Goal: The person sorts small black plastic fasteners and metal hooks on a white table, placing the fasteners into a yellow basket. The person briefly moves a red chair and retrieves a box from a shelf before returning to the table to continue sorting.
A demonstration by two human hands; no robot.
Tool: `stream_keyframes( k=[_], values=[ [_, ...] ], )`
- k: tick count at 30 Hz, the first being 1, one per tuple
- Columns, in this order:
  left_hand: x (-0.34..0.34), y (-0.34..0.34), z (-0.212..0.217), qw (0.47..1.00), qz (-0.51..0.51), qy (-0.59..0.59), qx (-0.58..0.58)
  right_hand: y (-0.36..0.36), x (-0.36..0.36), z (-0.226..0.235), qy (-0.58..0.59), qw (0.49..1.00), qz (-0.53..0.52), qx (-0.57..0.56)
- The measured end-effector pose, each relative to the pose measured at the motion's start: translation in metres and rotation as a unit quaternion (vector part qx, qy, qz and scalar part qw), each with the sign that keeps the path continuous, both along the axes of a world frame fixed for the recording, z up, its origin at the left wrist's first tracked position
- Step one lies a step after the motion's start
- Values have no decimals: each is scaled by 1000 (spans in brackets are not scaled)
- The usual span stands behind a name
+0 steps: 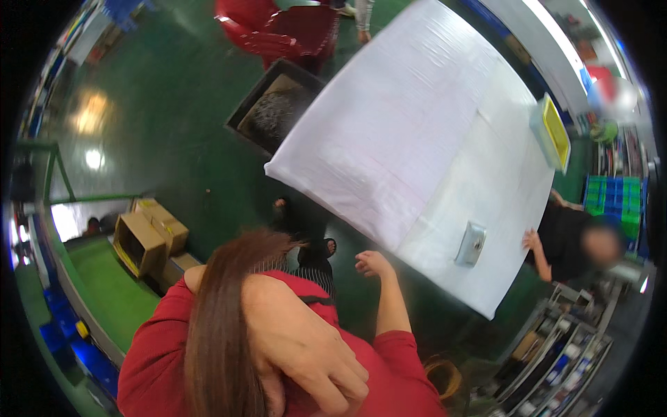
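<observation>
The right hand (374, 263) reaches forward from a red sleeve (399, 347), its fingers curled into a loose fist with nothing visible in it. It hangs over the green floor (174, 139), close to the near edge of a white covered table (417, 139) but not touching it. Beyond and to the right of this hand, a small grey metal piece (471, 244) lies on the table near its edge. Further right, another person's hand (531, 240) rests at the table's rim. The left hand (306, 351) sits very close to the camera, laid across the chest against the red shirt, fingers bent and held together; I cannot tell whether it grips anything. Long brown hair (219, 333) hangs just left of it. Ahead of both hands, sandalled feet (306, 243) stand on the floor. At the table's far side, well away from the right hand, stands a yellow tray (556, 131). A black bin (274, 104) sits beside the table's left corner, and cardboard boxes (149, 236) stand far off to the left.
</observation>
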State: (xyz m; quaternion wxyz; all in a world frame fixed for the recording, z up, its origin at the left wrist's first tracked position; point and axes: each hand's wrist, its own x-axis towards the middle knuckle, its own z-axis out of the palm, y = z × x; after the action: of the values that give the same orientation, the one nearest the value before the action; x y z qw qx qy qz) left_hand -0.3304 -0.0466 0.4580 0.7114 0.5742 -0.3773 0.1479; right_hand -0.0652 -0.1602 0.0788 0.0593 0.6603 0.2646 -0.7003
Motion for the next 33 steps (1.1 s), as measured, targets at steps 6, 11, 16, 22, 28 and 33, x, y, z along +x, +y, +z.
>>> stream_keyframes(
  k=[6, 11, 16, 22, 28, 33],
  values=[
    [-115, 32, 34, 989, 90, -90, 76, 126, -96, 10, -21, 991, 127, 49],
    [-253, 73, 35, 965, 34, -64, 253, 224, -191, -61, -47, 976, 177, 119],
    [-368, 105, 64, 939, 321, -56, 111, 296, -334, -19, -48, 951, 262, 155],
    [-448, 186, 64, 942, 294, -89, 133, 392, -444, -36, 8, 914, 295, 279],
    [-524, 317, 90, 942, 190, -63, 269, 513, -499, -47, 14, 985, 127, 118],
    [-589, 434, 126, 847, 319, -24, 424, 627, -468, -19, -45, 962, 261, -66]
  ],
)
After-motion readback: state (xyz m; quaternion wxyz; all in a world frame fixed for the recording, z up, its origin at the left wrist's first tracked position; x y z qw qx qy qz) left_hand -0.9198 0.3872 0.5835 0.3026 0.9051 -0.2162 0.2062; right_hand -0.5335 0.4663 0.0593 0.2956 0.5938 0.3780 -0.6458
